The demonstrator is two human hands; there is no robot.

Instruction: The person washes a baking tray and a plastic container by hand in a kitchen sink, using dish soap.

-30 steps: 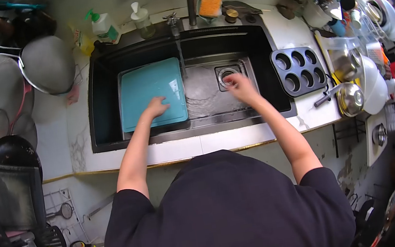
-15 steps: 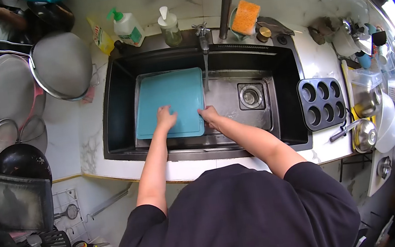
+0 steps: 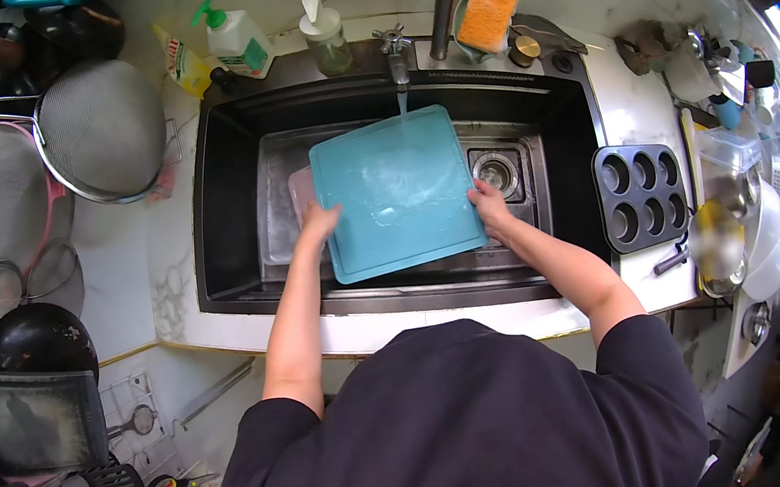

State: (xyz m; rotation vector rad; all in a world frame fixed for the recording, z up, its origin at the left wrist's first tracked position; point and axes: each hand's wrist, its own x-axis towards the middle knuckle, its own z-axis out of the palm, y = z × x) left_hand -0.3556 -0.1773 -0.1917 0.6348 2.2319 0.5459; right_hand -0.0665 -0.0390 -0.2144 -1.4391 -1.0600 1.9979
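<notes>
The person holds a flat turquoise plastic cutting board with both hands over the black rectangular sink in the middle of the frame. The left hand grips the left edge of the board, with the fingers curled around it. The right hand grips the right edge in the same way, the fingers closed on the rim. The board is lifted above the sink bottom and is a little tilted. A thin stream of water from the metal tap falls on the upper edge of the board, and the surface of the board looks wet.

Under the left side of the board a pale pink flat thing shows a little; what it is I cannot tell. The round metal drain is just beside the right edge of the board.

Behind the sink, at the top of the frame, stand a white soap bottle with green pump, a clear pump bottle and an orange sponge. On the counter at the right lies a dark muffin tin with six cups. At the upper left lies a round metal mesh strainer.
</notes>
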